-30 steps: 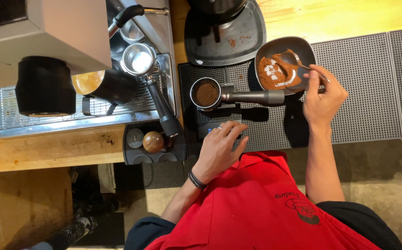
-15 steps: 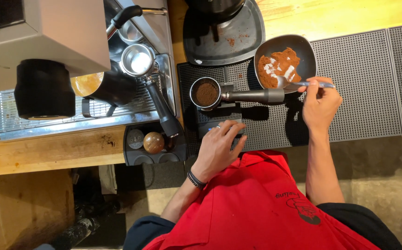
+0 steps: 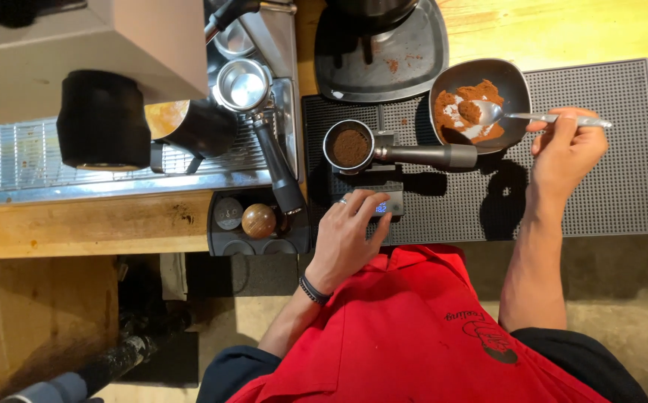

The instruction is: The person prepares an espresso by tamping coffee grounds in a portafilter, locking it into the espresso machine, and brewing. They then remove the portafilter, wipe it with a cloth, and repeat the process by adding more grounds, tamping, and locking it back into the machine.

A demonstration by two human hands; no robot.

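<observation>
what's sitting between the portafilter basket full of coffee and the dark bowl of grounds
In the head view, only the portafilter's own dark handle spans that gap, lying over the ribbed mat towards the bowl.

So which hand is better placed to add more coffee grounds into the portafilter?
The right hand: it holds the spoon with grounds over the bowl. The left hand rests on the scale.

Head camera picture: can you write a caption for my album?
Right hand spoons ground coffee from bowl; left hand rests on scale.
</observation>
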